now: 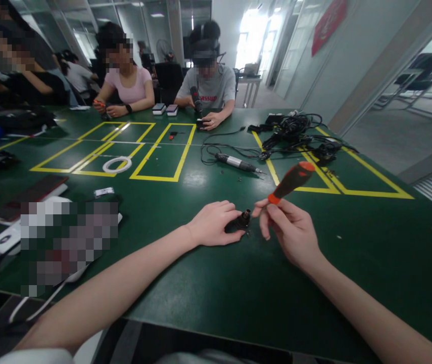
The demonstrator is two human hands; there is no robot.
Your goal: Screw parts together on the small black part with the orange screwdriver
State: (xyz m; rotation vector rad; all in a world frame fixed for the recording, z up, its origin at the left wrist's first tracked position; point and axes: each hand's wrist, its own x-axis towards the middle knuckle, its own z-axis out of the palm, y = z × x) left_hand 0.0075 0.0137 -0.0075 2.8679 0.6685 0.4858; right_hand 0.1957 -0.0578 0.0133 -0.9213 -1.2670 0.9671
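Observation:
On the green table my left hand [218, 224] is closed around a small black part [241, 221] with a copper-coloured tip standing up from it; most of the part is hidden by my fingers. Just to its right, my right hand [291, 227] pinches a screwdriver [292, 183] with a black and orange handle. The handle slants up and to the right, and the thin shaft points down toward the black part. Whether the shaft's tip touches it, I cannot tell. Tiny bits lie beside the part.
Beyond my hands lies a corded pen-shaped power tool [236, 163], with a heap of black cables [289, 131] behind it. A white tape roll [117, 165] rests at left, near phones and a power bank [41, 222]. Across the table [185, 283], people work with tools.

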